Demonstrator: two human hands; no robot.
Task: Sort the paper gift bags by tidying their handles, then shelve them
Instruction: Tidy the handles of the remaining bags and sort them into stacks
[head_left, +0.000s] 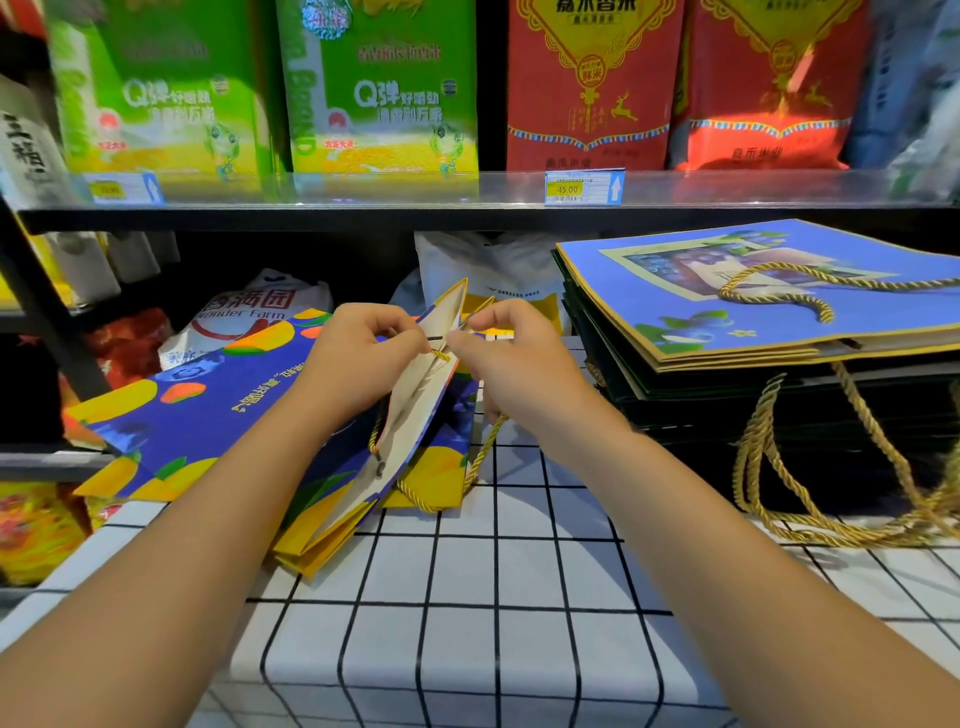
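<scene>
A blue-and-yellow paper gift bag (249, 410), printed with fruit, is held partly opened at the far left part of a counter (519, 597) covered in a white cloth with a black grid, its folded body lying flat and overhanging the counter's left edge. The left hand (358, 353) and the right hand (506, 353) are raised close together over the bag's mouth, and each grip is closed in a pinch: a short stretch of gold cord handle (440, 355) is pinched between the fingertips of the two hands, just beside the bag's upturned pale inner panel. A second loop of the same gold cord (480, 457) is seen hanging below the right wrist, down onto the cloth. At the far right corner of the counter, a stack of flattened gift bags (779, 353) is piled, topped by a lighter blue bag (649, 291) with a gold cord lying across its face; more gold cords (763, 457) from the stack trail loosely over the counter's right part. Behind the counter, a dark shelf (467, 215) with a clear front strip carries green rice packs (379, 88) and red rice packs (587, 88), with a yellow price tag (566, 189) reading 45.00 fixed beneath them. White sacks (249, 312) are stored on the level below.
</scene>
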